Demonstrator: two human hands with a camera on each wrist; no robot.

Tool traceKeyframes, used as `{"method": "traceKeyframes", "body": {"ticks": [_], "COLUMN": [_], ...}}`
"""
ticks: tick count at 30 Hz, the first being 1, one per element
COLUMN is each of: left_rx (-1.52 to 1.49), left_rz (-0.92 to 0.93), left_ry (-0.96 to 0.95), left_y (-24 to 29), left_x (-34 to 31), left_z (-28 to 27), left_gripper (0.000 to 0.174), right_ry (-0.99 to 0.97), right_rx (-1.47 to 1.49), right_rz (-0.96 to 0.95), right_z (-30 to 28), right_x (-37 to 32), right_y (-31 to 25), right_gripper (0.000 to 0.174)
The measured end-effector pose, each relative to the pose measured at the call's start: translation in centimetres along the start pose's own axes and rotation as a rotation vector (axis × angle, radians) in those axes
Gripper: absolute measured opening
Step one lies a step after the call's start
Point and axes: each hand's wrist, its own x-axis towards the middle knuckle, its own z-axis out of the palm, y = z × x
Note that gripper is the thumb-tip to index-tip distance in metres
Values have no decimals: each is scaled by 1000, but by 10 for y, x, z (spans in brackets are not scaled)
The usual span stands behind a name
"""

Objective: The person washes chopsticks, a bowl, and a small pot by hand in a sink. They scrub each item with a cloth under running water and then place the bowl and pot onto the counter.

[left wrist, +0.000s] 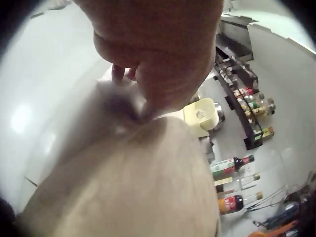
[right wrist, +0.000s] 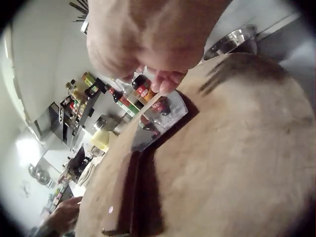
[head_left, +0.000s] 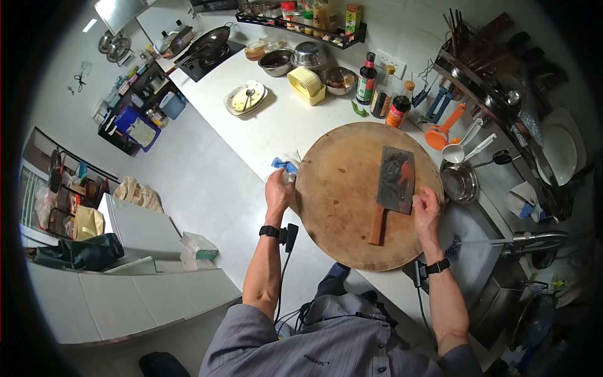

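White desk [head_left: 273, 131] ran along the kitchen wall, carrying a round wooden board [head_left: 336, 185]. On the board, right of centre, lay a cleaver [head_left: 394, 182], its handle pointing toward the person. At the blade's right edge the right hand [head_left: 427, 213] showed curled fingers, seemingly touching the steel; whether they pinched it could not be told. The left hand [head_left: 279, 193] was at the board's left rim, beside a crumpled cloth [head_left: 287, 161], its fingers bent, though what they gripped, if anything, was unclear.

Handling the cleaver well seemed to call for fingertips on the blade's flat, clear of any sharp edge, and a steadied board. Most open room lay on the wood left of the blade. Past the right rim, a metal bowl [head_left: 460, 182] and the sink [head_left: 466, 271] crowded the wrist's path; a red-labelled bottle [head_left: 398, 112] near the far rim could be knocked by a wide sweep.
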Motion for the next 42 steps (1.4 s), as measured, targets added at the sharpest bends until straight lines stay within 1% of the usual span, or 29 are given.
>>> {"method": "traceKeyframes", "body": {"ticks": [2,4,5,6,8,9,10,12,13,15,16,17,18,19,20,22,23,25,26,28,30,32,34,36,37,38,40,41,42], "left_rx": [-8,199,265,260,112,-111,-511,-1179,-1376,-1634,-1755,-1768,-1823,-1871,-1918,-1885,-1862,-1810,-1804,-1684,-1675,-1566,-1533,-1432,-1423,-1412,-1372,-1328,-1315], "left_rz": [27,2,114,114,-34,-242,-399,-472,-431,-456,-478,-511,-542,-573,-608,-514,-547,-648,-655,-650,-615,-673,-708,-612,-632,-630,-534,-516,-517], "left_ry": [-25,-55,57,52,46,-18,-145,-236,-291,-418,-495,-613,-652,-726,-804,-929,-984,-1088,-1129,-1276,-1403,-1345,-1405,-1434,-1399,-1423,-1355,-1326,-1359], "left_y": [-10,-10,-30,-44,-59,-44,-46,-18,-2,18,31,17,37,61,82,109,119,139,151,172,198,224,239,264,277,284,292,309,315], "left_x": [7,11,17,26,45,50,59,63,62,61,56,56,48,41,34,17,10,0,-4,-11,-21,-35,-51,-72,-84,-92,-114,-128,-142], "left_z": [12,18,32,38,41,26,15,-14,-26,-29,-29,-13,-11,-6,2,23,36,63,71,80,84,86,107,120,126,138,170,165,174], "left_gripper": [53,48,43,43,30,22,23,26,27,28,29,30,31,32,33,36,36,42,42,47,46,46,43,36,26,26,18,15,15], "right_ry": [-38,-59,-76,-74,-180,-177,-216,-252,-315,-365,-463,-556,-592,-620,-636,-570,-529,-469,-434,-235,-142,-52,-14,-25,-24,-1,14,-5,-50], "right_rx": [4,43,89,82,200,198,228,259,276,292,343,393,506,641,748,953,948,871,862,768,846,908,928,1081,1073,1072,968,866,754], "right_rz": [38,58,74,77,215,214,239,265,254,239,259,281,319,437,455,588,591,348,353,307,327,280,256,384,413,411,398,411,373], "right_z": [9,21,25,26,29,29,30,34,37,44,49,53,58,57,58,60,63,64,52,30,4,-23,-50,-79,-93,-103,-124,-137,-151], "right_x": [6,10,12,12,11,12,14,16,18,23,26,28,28,30,30,33,36,42,42,40,36,30,24,13,8,3,-10,-17,-24], "right_y": [-8,-1,1,-2,-16,-19,-22,-25,-26,-32,-37,-44,-53,-76,-87,-102,-93,-61,-57,-55,-59,-55,-46,-42,-40,-33,-11,0,10], "right_gripper": [30,30,30,30,27,27,25,24,24,24,26,28,35,42,42,38,38,32,32,27,27,27,28,30,32,32,30,29,26]}}
